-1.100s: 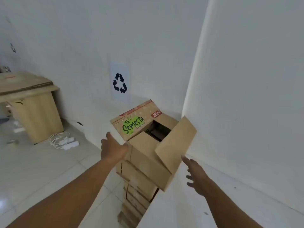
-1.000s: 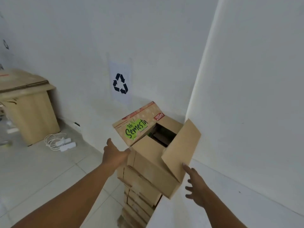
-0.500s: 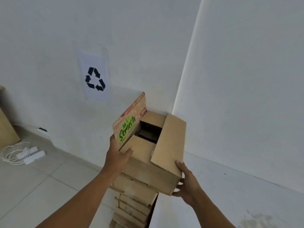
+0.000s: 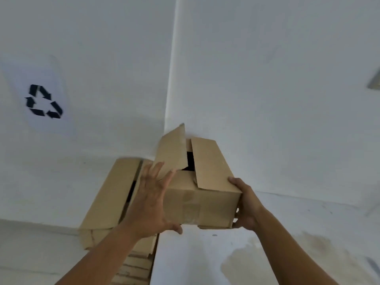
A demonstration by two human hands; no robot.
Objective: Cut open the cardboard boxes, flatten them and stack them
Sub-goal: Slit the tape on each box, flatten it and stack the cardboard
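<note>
A brown cardboard box [image 4: 202,204] with loose top flaps is held up in the air in front of the wall corner. One flap stands up at the left and a dark gap shows between the flaps. My left hand [image 4: 153,202] presses flat against the box's left side with fingers spread and the thumb under the bottom edge. My right hand [image 4: 245,204] grips the lower right corner, thumb on top and fingers curled beneath. Below and to the left, another cardboard box [image 4: 111,192] lies on top of a stack of cardboard [image 4: 133,268].
White walls meet in a corner [image 4: 170,79] just behind the box. A recycling sign [image 4: 44,101] hangs on the left wall. The pale floor at the right carries a brownish stain [image 4: 257,260]. A grey object [image 4: 375,82] shows at the right edge.
The box has come up off the stack and swung to the right, its printed flap now turned away. Both hands have closed in on its sides, and the view has turned toward the corner.
</note>
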